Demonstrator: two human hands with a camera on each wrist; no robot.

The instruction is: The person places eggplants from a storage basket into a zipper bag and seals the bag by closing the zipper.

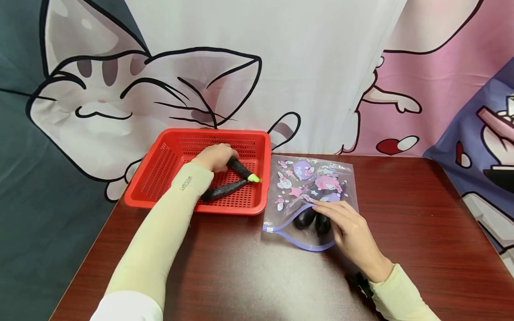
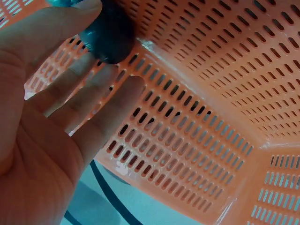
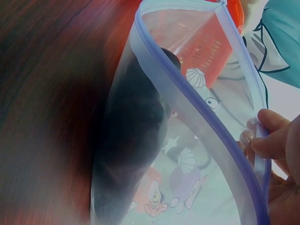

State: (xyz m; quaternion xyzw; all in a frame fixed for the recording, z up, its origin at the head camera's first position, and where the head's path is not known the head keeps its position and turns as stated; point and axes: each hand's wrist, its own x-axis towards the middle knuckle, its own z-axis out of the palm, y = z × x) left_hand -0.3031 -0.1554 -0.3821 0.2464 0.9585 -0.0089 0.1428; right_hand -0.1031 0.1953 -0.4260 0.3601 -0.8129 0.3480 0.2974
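Spanning the lower frame, the counter (image 1: 401,214) carries the basket (image 1: 237,210) left of centre and the bag (image 1: 317,183) right of centre, its mouth parted. At lower right, the right hand (image 1: 353,227) pinches the bag's edge; left of centre, the left hand (image 1: 214,157) has its fingers spread wide in the basket. Picking the upper eggplant (image 1: 239,168) seems the step; it lies by the left thumb, and the next move likely calls for closing round it. The lower eggplant (image 1: 225,190) lies beneath; bagged eggplants (image 1: 305,217) show right of centre.
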